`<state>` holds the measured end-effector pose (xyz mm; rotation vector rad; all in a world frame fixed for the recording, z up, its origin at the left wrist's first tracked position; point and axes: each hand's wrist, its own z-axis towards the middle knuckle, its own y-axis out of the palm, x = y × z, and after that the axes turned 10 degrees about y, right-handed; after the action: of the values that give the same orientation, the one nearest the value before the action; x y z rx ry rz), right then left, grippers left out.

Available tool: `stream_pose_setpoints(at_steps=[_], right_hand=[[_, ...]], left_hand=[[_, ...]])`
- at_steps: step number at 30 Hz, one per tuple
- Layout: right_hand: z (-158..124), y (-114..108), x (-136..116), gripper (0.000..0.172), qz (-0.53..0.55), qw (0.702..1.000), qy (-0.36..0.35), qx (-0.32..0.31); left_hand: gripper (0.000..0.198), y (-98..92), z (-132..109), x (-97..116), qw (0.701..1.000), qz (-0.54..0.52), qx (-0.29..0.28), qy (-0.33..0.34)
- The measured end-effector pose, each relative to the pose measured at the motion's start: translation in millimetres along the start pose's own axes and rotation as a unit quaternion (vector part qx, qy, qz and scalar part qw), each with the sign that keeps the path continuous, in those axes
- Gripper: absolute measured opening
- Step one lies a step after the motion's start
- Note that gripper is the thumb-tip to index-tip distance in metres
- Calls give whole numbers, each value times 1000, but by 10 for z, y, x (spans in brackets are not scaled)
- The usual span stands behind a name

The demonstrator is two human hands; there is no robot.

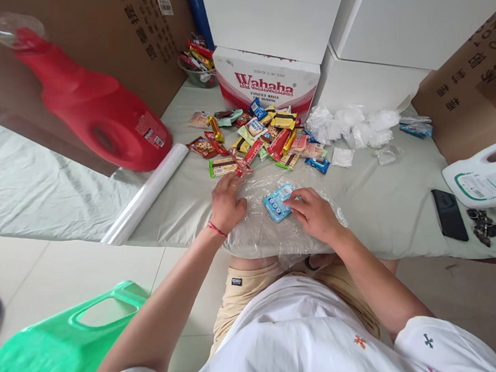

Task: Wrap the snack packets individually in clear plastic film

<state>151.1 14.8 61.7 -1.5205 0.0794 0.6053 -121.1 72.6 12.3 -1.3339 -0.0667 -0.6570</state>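
A small blue snack packet lies on a sheet of clear plastic wrap spread over the table's near edge. My right hand has its fingers curled and pinches the packet's right end. My left hand rests on the wrap's left side, fingers bent and pressing it down, close to a striped snack bar. Just beyond both hands lies a pile of colourful wrapped snacks.
A roll of plastic wrap and a red jug lie at left. A Wahaha box, crumpled clear bags, a white jug, a phone and keys sit around. A green stool stands below.
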Motion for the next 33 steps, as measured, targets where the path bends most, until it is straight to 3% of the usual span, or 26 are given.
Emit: stream_pose_setpoints(at_steps=[3, 8, 12, 17, 21, 24, 29, 33], right_hand=[[132, 57, 78, 42, -87, 995, -45, -23], [104, 207, 83, 55, -114, 991, -68, -4], [158, 146, 139, 58, -111, 989, -97, 1], [501, -50, 179, 82, -148, 974, -145, -94], [706, -57, 99, 74, -208, 949, -172, -164], [700, -33, 80, 70, -234, 943, -168, -170], [614, -42, 121, 81, -218, 951, -124, -180], [634, -8, 92, 82, -200, 952, -131, -192]], left_hand=[[52, 22, 201, 232, 999, 29, 3, -23], [44, 103, 473, 479, 991, 120, -55, 29], [37, 230, 542, 417, 986, 140, -82, 51], [38, 350, 555, 302, 988, 124, -90, 32], [32, 406, 557, 286, 988, 121, -87, 30], [33, 444, 532, 264, 987, 135, -79, 41], [36, 487, 480, 211, 983, 147, -69, 85], [33, 491, 472, 209, 984, 143, -65, 88]])
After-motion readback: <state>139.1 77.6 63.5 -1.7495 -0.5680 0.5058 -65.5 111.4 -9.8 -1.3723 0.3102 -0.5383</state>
